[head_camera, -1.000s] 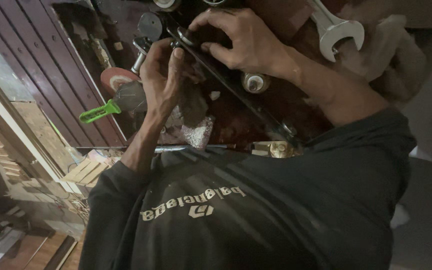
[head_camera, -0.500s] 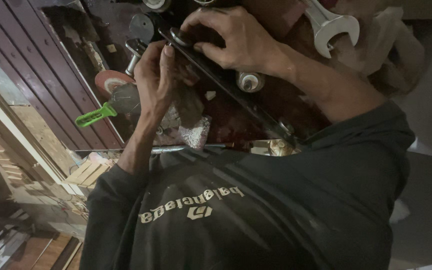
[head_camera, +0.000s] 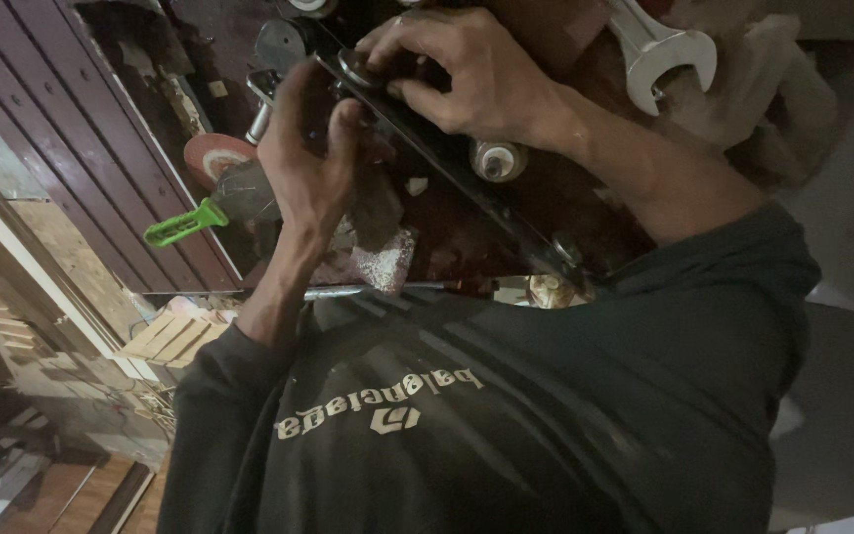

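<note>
Two bare hands meet at the upper end of a long, flat black metal bar (head_camera: 447, 183) that runs on a slant from the top middle of the view down toward the right, above a dark reddish work surface (head_camera: 467, 242). This bar is thin, dull and dark, with a faint shine along its near edge, and its lower end disappears behind the person's dark long-sleeved top (head_camera: 506, 415). A round silver bolt head (head_camera: 356, 65) sits on its upper end. One hand (head_camera: 313, 163) comes up from below left, palm turned toward the bar, fingers curled loosely together with the tips resting against the bar's near edge. The other hand (head_camera: 467, 74) reaches in from the right and arches over the upper end, its fingers bent and spread a little, the tips pressed onto the bar close to the bolt head; which is left and which is right I cannot tell from this tilted view. Just under the bar lies a short silvery cylinder (head_camera: 496, 158). Off to the left are a bright green plastic handle (head_camera: 185, 224) and a reddish round disc (head_camera: 217, 154). Top right, a large silver open-ended spanner (head_camera: 659, 44) rests on pale cloth (head_camera: 763, 89).
</note>
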